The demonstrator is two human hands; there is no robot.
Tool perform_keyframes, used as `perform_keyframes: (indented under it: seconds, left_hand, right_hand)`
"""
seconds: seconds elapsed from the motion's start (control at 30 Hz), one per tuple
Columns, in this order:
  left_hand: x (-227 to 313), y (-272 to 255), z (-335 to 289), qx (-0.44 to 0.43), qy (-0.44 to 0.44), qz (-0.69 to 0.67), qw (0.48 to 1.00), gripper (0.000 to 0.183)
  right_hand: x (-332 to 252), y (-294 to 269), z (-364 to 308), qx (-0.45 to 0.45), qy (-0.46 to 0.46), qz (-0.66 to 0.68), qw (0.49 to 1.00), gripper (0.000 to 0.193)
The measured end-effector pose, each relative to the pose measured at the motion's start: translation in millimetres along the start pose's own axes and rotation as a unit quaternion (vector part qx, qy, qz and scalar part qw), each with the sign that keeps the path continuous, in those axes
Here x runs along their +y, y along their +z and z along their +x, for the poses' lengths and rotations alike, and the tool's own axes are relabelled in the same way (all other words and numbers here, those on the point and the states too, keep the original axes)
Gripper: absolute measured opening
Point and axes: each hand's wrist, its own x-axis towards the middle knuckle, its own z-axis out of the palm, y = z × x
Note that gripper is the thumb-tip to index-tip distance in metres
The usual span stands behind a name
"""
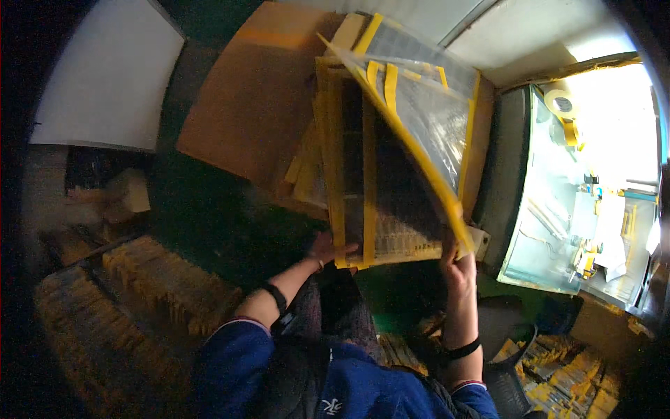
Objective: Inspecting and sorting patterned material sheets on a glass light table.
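A stack of flat sheets edged with yellow tape [368, 174] lies in front of me, its near edge toward my lap. At the stack's near left corner is my left hand [331, 250], with fingers wrapped about the edge. My right hand [457, 265] grips the near corner of a clear plastic sheet with yellow-taped edges [426, 115]. This sheet is lifted and tilted over the stack, its taped edge running diagonally to the far left. Dark printed sheets show beneath it. The right fingertips are partly hidden behind the sheet.
A brown board [258, 91] lies under and left of the stack. At right a brightly lit glass-topped table [537, 237] bears tape rolls [560, 103]. Bundles of yellow-edged pieces [167, 279] stand at lower left, more [572, 370] at lower right beside a dark chair [506, 384].
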Motion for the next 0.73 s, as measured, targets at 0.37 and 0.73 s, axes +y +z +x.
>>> perform_keyframes:
  seconds: [0.37, 0.73]
  left_hand:
    - [68, 33, 4, -0.003, 0.019, -0.409, 0.912, 0.039]
    - [115, 23, -22, 0.072, -0.067, -0.449, 0.888, 0.047]
  right_hand:
    - [1, 25, 1, -0.042, 0.075, 0.140, 0.986, 0.031]
    - [8, 50, -2, 0.039, 0.096, 0.075, 0.992, 0.031]
